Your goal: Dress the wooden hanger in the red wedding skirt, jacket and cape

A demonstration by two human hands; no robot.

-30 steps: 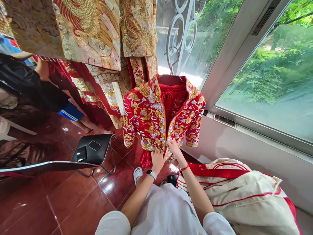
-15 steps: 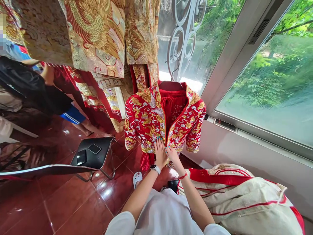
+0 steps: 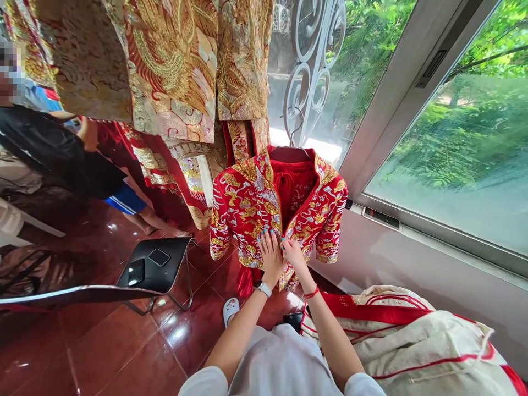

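Note:
A short red jacket [image 3: 251, 203] with gold and silver embroidery hangs upright on a hanger [image 3: 295, 129] in front of me. Its stand-up collar and upper front part in a V that narrows down to my fingers. My left hand [image 3: 272, 261] lies flat on the lower front panel, fingers stretched out. Close beside it, my right hand [image 3: 293, 256] pinches the jacket's front closure at the bottom of the V. Whether a zip pull is between those fingertips is too small to make out. Red cloth [image 3: 289, 184] with a tied cord shows inside the jacket.
Gold embroidered garments [image 3: 173, 71] hang at upper left. A black chair [image 3: 152, 267] with two dark flat objects stands left. Cream and red clothing [image 3: 421, 341] is heaped at lower right, below the window frame [image 3: 396, 110]. Another person [image 3: 53, 148] is at far left.
My right hand has risen slightly along the jacket's front, and the V's lowest point has moved up with it. My left hand stays flat on the panel. The view has tilted up a little.

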